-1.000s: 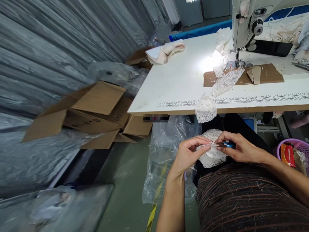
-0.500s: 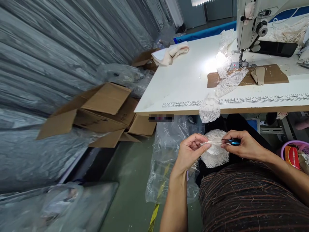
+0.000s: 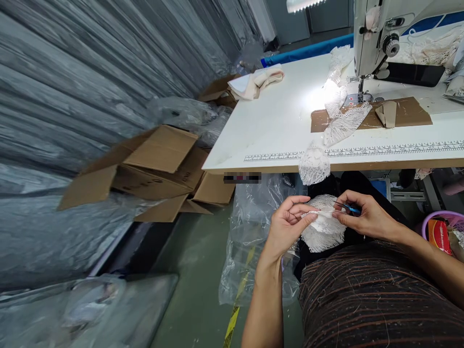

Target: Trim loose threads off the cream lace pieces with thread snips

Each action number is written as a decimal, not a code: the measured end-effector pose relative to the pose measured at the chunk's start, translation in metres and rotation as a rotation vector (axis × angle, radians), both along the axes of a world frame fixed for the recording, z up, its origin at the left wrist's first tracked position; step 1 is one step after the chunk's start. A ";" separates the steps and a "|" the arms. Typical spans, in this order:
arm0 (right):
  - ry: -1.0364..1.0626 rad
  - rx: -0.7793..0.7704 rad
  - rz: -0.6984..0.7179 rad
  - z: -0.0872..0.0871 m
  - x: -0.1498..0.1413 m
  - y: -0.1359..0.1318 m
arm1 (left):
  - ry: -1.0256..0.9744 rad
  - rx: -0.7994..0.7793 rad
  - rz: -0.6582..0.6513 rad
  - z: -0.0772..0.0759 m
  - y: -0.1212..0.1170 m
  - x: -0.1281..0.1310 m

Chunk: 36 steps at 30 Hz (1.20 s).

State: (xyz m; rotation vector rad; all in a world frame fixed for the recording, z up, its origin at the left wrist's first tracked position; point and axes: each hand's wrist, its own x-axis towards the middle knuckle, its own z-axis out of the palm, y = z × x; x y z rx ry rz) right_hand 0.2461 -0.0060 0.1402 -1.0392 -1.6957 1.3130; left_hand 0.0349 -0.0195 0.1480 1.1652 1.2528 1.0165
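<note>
White lace trim [image 3: 324, 234] lies bunched over my lap, below the table edge. My left hand [image 3: 290, 220] pinches a gathered edge of this lace between thumb and forefinger, the other fingers loosely curled. On the other side, my right hand [image 3: 362, 215] has thumb and fingertips at the same edge. Tucked in that hand are small blue thread snips [image 3: 351, 208], their dark points toward the lace; whether the blades are apart cannot be told. Another length of lace [image 3: 314, 164] runs from the sewing machine [image 3: 377, 43] and droops over the table's front edge.
Brown cardboard [image 3: 409, 113] lies on the white table [image 3: 268, 125] near the needle, with a black phone [image 3: 416, 73] behind it. Folded cream cloth [image 3: 257, 82] rests at the left corner. Open cartons [image 3: 155, 179] stand left; a purple basket [image 3: 424, 222] stands right.
The snips have turned slightly within my right hand, and their points sit higher. My left fingers have spread a little, and the lace edge between my hands has shifted.
</note>
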 end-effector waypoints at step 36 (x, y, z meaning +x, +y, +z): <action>0.224 0.050 -0.720 0.077 0.108 0.058 | -0.270 0.080 0.531 -0.026 0.046 0.024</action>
